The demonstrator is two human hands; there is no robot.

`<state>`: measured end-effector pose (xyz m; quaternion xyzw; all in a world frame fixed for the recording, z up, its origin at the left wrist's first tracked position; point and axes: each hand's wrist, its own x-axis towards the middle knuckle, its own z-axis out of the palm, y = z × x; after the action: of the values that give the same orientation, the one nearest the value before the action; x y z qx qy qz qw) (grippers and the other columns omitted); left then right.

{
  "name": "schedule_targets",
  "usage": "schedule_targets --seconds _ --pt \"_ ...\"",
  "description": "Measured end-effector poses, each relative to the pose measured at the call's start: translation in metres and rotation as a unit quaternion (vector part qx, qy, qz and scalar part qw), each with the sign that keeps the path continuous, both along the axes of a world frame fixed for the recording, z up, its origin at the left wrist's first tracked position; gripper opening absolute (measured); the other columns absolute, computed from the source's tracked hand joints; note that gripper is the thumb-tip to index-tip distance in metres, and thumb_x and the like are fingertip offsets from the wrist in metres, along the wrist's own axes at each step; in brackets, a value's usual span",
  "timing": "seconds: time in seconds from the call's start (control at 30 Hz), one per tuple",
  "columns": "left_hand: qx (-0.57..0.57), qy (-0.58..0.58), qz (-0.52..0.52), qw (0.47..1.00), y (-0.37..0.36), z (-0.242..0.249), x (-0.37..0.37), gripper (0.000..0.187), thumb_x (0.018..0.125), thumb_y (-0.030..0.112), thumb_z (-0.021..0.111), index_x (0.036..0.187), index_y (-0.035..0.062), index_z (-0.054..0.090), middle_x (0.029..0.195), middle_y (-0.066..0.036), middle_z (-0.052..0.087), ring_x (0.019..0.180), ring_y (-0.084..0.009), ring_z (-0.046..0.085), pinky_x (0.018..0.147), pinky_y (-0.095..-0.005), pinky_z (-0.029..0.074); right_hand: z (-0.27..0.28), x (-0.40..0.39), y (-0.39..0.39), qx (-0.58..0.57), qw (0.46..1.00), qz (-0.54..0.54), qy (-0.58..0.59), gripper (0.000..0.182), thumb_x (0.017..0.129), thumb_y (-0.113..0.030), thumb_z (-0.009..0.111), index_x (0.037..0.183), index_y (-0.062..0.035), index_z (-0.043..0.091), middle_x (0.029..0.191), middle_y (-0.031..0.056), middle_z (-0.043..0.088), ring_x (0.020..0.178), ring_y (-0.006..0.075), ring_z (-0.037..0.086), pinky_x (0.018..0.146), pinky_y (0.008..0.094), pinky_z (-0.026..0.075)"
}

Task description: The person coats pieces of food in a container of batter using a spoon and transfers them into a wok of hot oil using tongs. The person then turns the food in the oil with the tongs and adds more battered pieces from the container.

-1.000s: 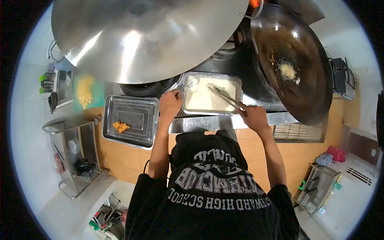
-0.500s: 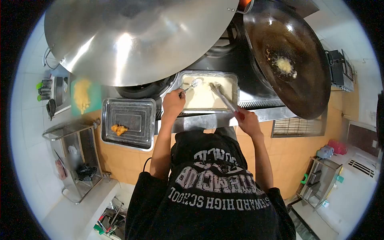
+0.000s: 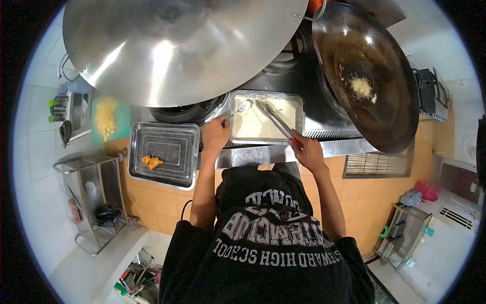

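Frame centre: right hand gripping tongs, left hand a spoon, in batter; slow strokes should limit drips.

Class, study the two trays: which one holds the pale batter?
The right tray, under the tongs; the left tray, outside the left hand, holds one browned piece instead.

Tongs in batter tray, wok to the right, second tray to the left, food piece on it

steel pan cut off at top
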<state>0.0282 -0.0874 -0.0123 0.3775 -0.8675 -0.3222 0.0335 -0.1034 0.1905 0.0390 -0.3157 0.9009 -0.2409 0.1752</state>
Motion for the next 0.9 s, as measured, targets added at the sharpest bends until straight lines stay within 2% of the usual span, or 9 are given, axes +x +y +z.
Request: schedule_targets --seconds 0.13,0.23,0.33,0.4,0.47,0.53,0.63,0.73,0.9 --pt "0.005 0.009 0.019 1.000 0.004 0.004 0.005 0.024 0.086 0.022 0.060 0.102 0.0076 0.071 0.085 -0.024 0.068 0.081 -0.0408 0.066 0.075 -0.0464 0.053 -0.004 -0.008 0.000 0.067 0.995 0.065 0.031 0.037 0.086 -0.029 0.067 0.118 -0.0097 0.066 0.069 0.0134 0.066 0.062 0.0322 0.064 0.060 0.0401 0.051" --pt "0.044 0.008 0.056 0.997 0.005 0.014 0.013 0.024 0.086 0.022 0.059 0.102 0.0086 0.072 0.084 -0.023 0.068 0.081 -0.0404 0.066 0.074 -0.0464 0.053 0.003 -0.008 0.003 -0.001 1.000 0.016 -0.009 0.037 0.086 -0.027 0.067 0.120 -0.0119 0.065 0.071 0.0125 0.067 0.064 0.0313 0.066 0.060 0.0392 0.051" --pt "0.012 -0.014 0.034 0.999 0.006 0.012 0.013 0.024 0.086 0.023 0.059 0.101 0.0101 0.072 0.082 -0.022 0.068 0.081 -0.0405 0.066 0.074 -0.0467 0.053 0.017 -0.015 0.010 0.092 0.994 0.055 0.013 0.039 0.086 -0.024 0.067 0.123 -0.0110 0.063 0.074 0.0123 0.068 0.065 0.0297 0.067 0.060 0.0373 0.051" --pt "0.025 -0.024 0.034 0.999 0.011 0.012 0.012 0.023 0.085 0.023 0.059 0.099 0.0108 0.072 0.082 -0.022 0.068 0.081 -0.0404 0.066 0.074 -0.0468 0.053 0.025 -0.013 0.017 0.019 1.000 -0.020 -0.003 0.035 0.089 -0.032 0.064 0.122 -0.0206 0.063 0.076 0.0093 0.070 0.069 0.0291 0.068 0.062 0.0419 0.054" --pt "0.037 -0.035 0.029 0.998 0.016 0.013 0.011 0.022 0.085 0.023 0.059 0.098 0.0115 0.072 0.082 -0.021 0.069 0.081 -0.0404 0.066 0.075 -0.0469 0.053 0.032 -0.016 0.026 0.027 1.000 -0.014 0.007 0.037 0.088 -0.031 0.065 0.123 -0.0210 0.063 0.081 0.0078 0.071 0.068 0.0276 0.068 0.061 0.0412 0.053" --pt "0.025 -0.034 -0.006 0.999 0.023 0.012 0.006 0.021 0.084 0.023 0.059 0.096 0.0119 0.073 0.082 -0.021 0.069 0.080 -0.0404 0.066 0.075 -0.0472 0.053 0.046 -0.020 0.027 0.160 0.986 0.027 0.044 0.038 0.088 -0.031 0.065 0.124 -0.0203 0.063 0.079 0.0087 0.071 0.067 0.0292 0.067 0.061 0.0424 0.053" --pt "0.008 -0.026 -0.037 0.999 0.033 -0.004 -0.007 0.020 0.084 0.023 0.059 0.094 0.0118 0.072 0.081 -0.021 0.068 0.078 -0.0397 0.067 0.073 -0.0477 0.053 0.042 -0.017 0.031 0.071 0.997 -0.018 0.018 0.038 0.087 -0.033 0.065 0.123 -0.0211 0.063 0.074 0.0104 0.068 0.067 0.0312 0.067 0.061 0.0444 0.052" --pt "0.002 -0.028 -0.075 0.997 0.040 -0.011 -0.022 0.020 0.086 0.025 0.059 0.094 0.0109 0.071 0.079 -0.022 0.067 0.076 -0.0405 0.065 0.071 -0.0494 0.053 0.042 -0.017 0.033 0.128 0.992 -0.005 0.023 0.039 0.086 -0.034 0.066 0.122 -0.0189 0.064 0.071 0.0111 0.067 0.066 0.0318 0.066 0.061 0.0440 0.052" --pt "-0.048 -0.054 -0.090 0.993 0.028 -0.022 -0.027 0.019 0.086 0.024 0.058 0.093 0.0122 0.071 0.079 -0.020 0.068 0.075 -0.0383 0.067 0.069 -0.0483 0.054 0.041 -0.013 0.038 0.093 0.995 -0.020 0.018 0.041 0.086 -0.034 0.067 0.122 -0.0154 0.064 0.070 0.0114 0.067 0.065 0.0315 0.066 0.061 0.0434 0.052"
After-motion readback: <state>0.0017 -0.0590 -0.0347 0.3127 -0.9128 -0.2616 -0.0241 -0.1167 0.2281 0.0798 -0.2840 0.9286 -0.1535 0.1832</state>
